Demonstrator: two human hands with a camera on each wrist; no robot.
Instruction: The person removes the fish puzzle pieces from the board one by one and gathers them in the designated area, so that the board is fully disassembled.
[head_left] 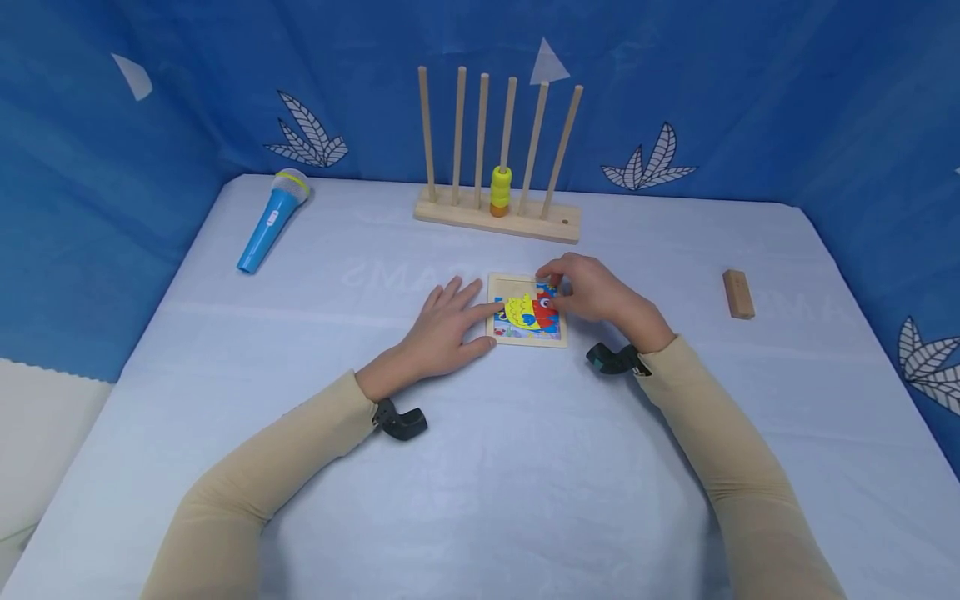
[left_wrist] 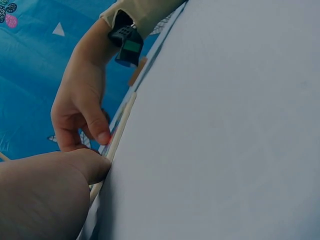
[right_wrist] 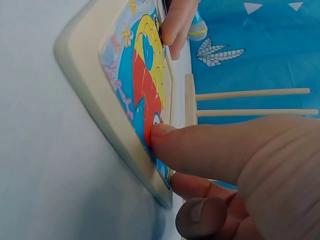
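A small wooden tray puzzle (head_left: 527,341) with a yellow and red fish picture lies flat on the table. Bare wood shows at its upper left. My left hand (head_left: 448,332) rests with fingers spread at its left side, the index finger reaching over the frame and the thumb at the lower left corner. At the upper right, my right hand (head_left: 592,287) bends its fingers around the puzzle. In the right wrist view, the right thumb (right_wrist: 195,145) presses the red fish piece (right_wrist: 143,82) by the eye, while the other fingers curl at the frame's edge, partly hidden.
A wooden peg stand (head_left: 480,218) with yellow and orange beads on one rod stands behind the puzzle. A blue toy microphone (head_left: 268,225) lies at the back left. A wooden block (head_left: 738,294) lies to the right. Blue printed cloth (head_left: 375,75) hangs behind the table.
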